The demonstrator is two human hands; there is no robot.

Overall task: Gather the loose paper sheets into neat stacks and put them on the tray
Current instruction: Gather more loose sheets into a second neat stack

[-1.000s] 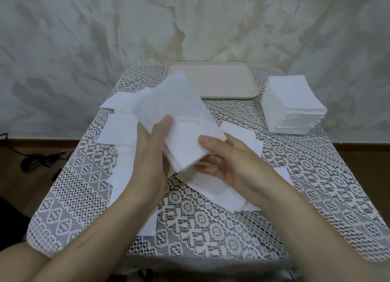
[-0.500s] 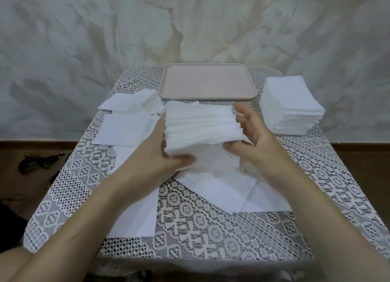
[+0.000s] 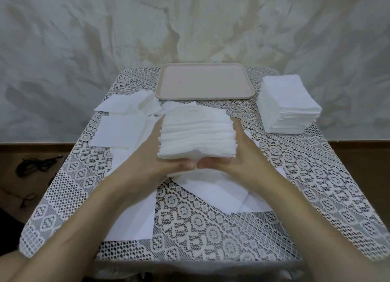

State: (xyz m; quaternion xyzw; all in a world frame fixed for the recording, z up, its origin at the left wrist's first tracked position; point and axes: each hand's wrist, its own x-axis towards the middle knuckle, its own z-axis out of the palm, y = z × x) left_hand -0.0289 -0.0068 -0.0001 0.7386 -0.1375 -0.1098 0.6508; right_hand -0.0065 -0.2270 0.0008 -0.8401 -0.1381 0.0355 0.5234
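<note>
White soft paper sheets, gathered into a thick stack (image 3: 197, 132), sit in the middle of the frame between your two hands. Your left hand (image 3: 152, 153) grips its left side and your right hand (image 3: 238, 155) grips its right side, with both thumbs nearly meeting under the near edge. The pale pink rectangular plastic tray (image 3: 203, 81) lies just behind the stack in the upper centre, and nothing is on it. A second tall pile of white sheets (image 3: 289, 106) stands at the upper right on the lace tablecloth (image 3: 316, 187). Loose single sheets (image 3: 120, 130) lie at the left and more (image 3: 211, 189) under your wrists.

I judge you are squaring the stack. The edges look a little uneven, so the next move calls for tapping them level, then carrying the stack forward onto the tray with an even squeeze so no sheet slips.
</note>
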